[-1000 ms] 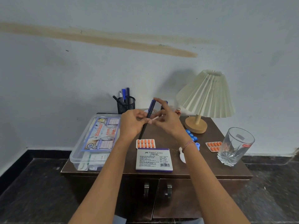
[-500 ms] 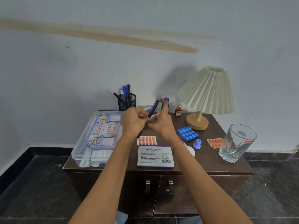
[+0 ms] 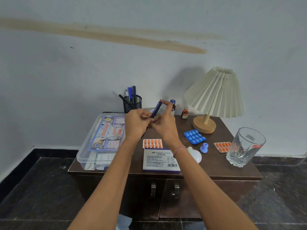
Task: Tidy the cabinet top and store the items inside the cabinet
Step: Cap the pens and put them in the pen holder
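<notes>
Your two hands meet above the back middle of a dark wooden cabinet top point(image 3: 216, 166), both holding one dark blue pen point(image 3: 156, 109) that tilts up and away from you. Your left hand point(image 3: 136, 125) curls its fingers round the pen's lower part, and your right hand point(image 3: 166, 125) pinches the upper end between thumb and forefinger, its other fingers loosely bent beside your left knuckles. Just beyond your left hand a black mesh pen holder point(image 3: 132, 103) stands by the wall with several pens in it. To the left of your left hand lies a clear plastic first aid box point(image 3: 99, 138) with its lid closed. Directly below your hands, nearer to you, an orange blister pack point(image 3: 152, 143) lies flat, touching the far edge of a white Faber-Castell stamp pad box point(image 3: 160, 160). Behind your right hand a bottle with a blue cap point(image 3: 172, 105) is partly hidden, and a small brown bottle point(image 3: 185, 113) stands just right of it. Further right is a table lamp point(image 3: 214, 97) with a pleated cream shade. To the right of your right wrist lie a blue blister pack point(image 3: 194, 136), a small blue cap point(image 3: 204, 147) and a white rounded object point(image 3: 195, 154) that I cannot identify. Beyond those, a second orange blister pack point(image 3: 222, 146) lies beside a cut drinking glass point(image 3: 245, 146) at the right edge. Below your forearms, the cabinet doors point(image 3: 182, 196) are closed.
</notes>
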The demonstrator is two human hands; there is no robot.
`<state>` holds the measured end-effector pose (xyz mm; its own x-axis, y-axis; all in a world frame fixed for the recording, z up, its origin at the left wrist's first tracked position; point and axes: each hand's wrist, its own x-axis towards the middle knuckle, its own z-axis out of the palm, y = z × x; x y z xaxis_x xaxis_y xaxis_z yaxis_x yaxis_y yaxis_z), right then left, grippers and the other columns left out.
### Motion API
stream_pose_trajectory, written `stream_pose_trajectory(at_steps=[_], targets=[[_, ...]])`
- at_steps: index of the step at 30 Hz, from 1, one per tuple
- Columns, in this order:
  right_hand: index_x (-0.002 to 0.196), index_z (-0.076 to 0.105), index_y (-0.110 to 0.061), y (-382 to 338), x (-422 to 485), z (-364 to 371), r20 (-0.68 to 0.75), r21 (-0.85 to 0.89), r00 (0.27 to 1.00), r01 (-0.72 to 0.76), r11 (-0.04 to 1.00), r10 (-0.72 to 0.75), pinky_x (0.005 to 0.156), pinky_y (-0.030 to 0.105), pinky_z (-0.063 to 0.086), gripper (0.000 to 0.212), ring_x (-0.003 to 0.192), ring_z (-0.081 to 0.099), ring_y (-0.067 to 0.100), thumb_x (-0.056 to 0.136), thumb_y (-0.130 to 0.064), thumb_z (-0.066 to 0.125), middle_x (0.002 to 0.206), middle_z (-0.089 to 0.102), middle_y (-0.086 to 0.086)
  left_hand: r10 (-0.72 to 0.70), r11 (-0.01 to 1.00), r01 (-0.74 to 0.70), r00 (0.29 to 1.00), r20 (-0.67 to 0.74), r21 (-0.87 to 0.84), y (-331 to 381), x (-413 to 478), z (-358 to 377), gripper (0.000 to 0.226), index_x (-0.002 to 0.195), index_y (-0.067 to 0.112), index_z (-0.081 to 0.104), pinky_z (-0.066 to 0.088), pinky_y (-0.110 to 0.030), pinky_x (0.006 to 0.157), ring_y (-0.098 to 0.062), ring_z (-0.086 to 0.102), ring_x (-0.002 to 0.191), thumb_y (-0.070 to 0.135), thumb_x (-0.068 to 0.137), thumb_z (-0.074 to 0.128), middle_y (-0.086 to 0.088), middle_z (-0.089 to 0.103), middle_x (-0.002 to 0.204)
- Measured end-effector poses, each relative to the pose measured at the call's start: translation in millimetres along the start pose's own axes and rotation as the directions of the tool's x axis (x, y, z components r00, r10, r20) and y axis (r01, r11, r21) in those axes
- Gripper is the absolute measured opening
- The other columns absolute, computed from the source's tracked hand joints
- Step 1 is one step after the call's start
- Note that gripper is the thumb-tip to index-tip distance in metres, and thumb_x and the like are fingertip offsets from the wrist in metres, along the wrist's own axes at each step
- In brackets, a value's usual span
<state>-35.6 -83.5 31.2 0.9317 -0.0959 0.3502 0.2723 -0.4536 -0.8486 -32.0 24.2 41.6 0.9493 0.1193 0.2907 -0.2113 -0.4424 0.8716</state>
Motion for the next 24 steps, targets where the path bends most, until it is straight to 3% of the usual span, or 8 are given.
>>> stream_pose_trajectory(at_steps=[2, 4, 8, 10, 14, 17, 21, 24], targets=[[0.135, 0.027, -0.023, -2, 5, 6, -0.048, -0.020, 0.998, 0.027, 0.999, -0.028, 0.065, 0.011, 0.049, 0.079, 0.063, 0.064, 0.011, 0.075, 0.000, 0.073, 0.071, 0.065, 0.005, 0.042, 0.999, -0.040, 0.997, -0.060, 0.037, 3, 0, 0, 0.018, 0.097, 0.010, 0.073, 0.044, -0.006, 0.066, -0.004, 0.063, 0.074, 0.007, 0.079, 0.072, -0.004, 0.074, 0.091], [0.134, 0.029, -0.023, -4, 10, 13, -0.113, -0.031, 0.990, 0.076, 0.997, -0.079, 0.060, 0.005, 0.045, 0.072, 0.062, 0.060, 0.003, 0.078, -0.001, 0.069, 0.068, 0.062, -0.004, 0.069, 0.996, -0.062, 0.991, -0.111, 0.062, 4, 1, -1, 0.019, 0.103, 0.012, 0.072, 0.035, 0.000, 0.066, -0.001, 0.058, 0.077, 0.012, 0.085, 0.067, -0.002, 0.074, 0.097], [0.130, 0.032, -0.026, -11, 33, 22, -0.144, -0.020, 0.981, 0.125, 0.992, -0.127, 0.067, 0.024, 0.055, 0.063, 0.070, 0.065, 0.013, 0.082, -0.002, 0.066, 0.076, 0.063, -0.003, 0.091, 0.991, -0.074, 0.984, -0.156, 0.108, 2, 15, -9, 0.026, 0.114, 0.017, 0.068, 0.044, -0.019, 0.084, -0.015, 0.059, 0.103, 0.025, 0.092, 0.058, -0.004, 0.064, 0.118], [0.130, 0.032, -0.025, -17, 48, 26, -0.128, -0.027, 0.978, 0.162, 0.986, -0.165, 0.068, 0.024, 0.054, 0.060, 0.072, 0.065, 0.014, 0.085, -0.004, 0.065, 0.081, 0.063, 0.000, 0.071, 0.996, -0.063, 0.987, -0.145, 0.058, 2, 28, -13, 0.029, 0.119, 0.016, 0.066, 0.045, -0.027, 0.091, -0.021, 0.059, 0.109, 0.026, 0.094, 0.054, -0.007, 0.061, 0.122], [0.131, 0.034, -0.023, -30, 84, 34, -0.125, -0.027, 0.968, 0.218, 0.976, -0.219, 0.073, 0.027, 0.053, 0.053, 0.078, 0.066, 0.018, 0.088, -0.005, 0.060, 0.091, 0.067, 0.008, 0.025, 0.997, -0.033, 0.993, -0.118, -0.073, 6, 59, -20, 0.032, 0.122, 0.018, 0.063, 0.045, -0.024, 0.087, -0.020, 0.061, 0.103, 0.029, 0.098, 0.047, -0.006, 0.066, 0.113], [0.128, 0.037, -0.021, -34, 108, 42, -0.100, 0.018, 0.970, 0.225, 0.974, -0.222, 0.072, 0.030, 0.053, 0.048, 0.080, 0.067, 0.023, 0.089, -0.001, 0.056, 0.093, 0.067, 0.011, 0.046, 0.998, -0.051, 0.990, -0.135, -0.039, 6, 81, -21, 0.034, 0.121, 0.015, 0.064, 0.041, -0.021, 0.085, -0.016, 0.058, 0.099, 0.030, 0.100, 0.041, -0.006, 0.066, 0.113], [0.128, 0.039, -0.023, -25, 128, 53, 0.029, -0.042, 0.979, 0.203, 0.978, -0.202, 0.060, 0.020, 0.049, 0.047, 0.076, 0.065, 0.024, 0.090, 0.005, 0.044, 0.092, 0.064, 0.011, 0.007, 0.999, -0.001, 0.990, -0.139, 0.042, -4, 101, -12, 0.037, 0.116, 0.008, 0.062, 0.042, -0.023, 0.078, -0.022, 0.060, 0.093, 0.025, 0.102, 0.032, -0.011, 0.065, 0.105], [0.129, 0.039, -0.024, -15, 136, 60, 0.061, -0.065, 0.987, 0.150, 0.987, -0.146, 0.062, 0.024, 0.049, 0.051, 0.079, 0.065, 0.026, 0.089, 0.008, 0.040, 0.094, 0.064, 0.014, -0.094, 0.996, 0.094, 0.990, -0.108, -0.012, -13, 112, -6, 0.039, 0.120, 0.009, 0.058, 0.048, -0.032, 0.088, -0.027, 0.061, 0.101, 0.027, 0.103, 0.028, -0.012, 0.063, 0.110]])
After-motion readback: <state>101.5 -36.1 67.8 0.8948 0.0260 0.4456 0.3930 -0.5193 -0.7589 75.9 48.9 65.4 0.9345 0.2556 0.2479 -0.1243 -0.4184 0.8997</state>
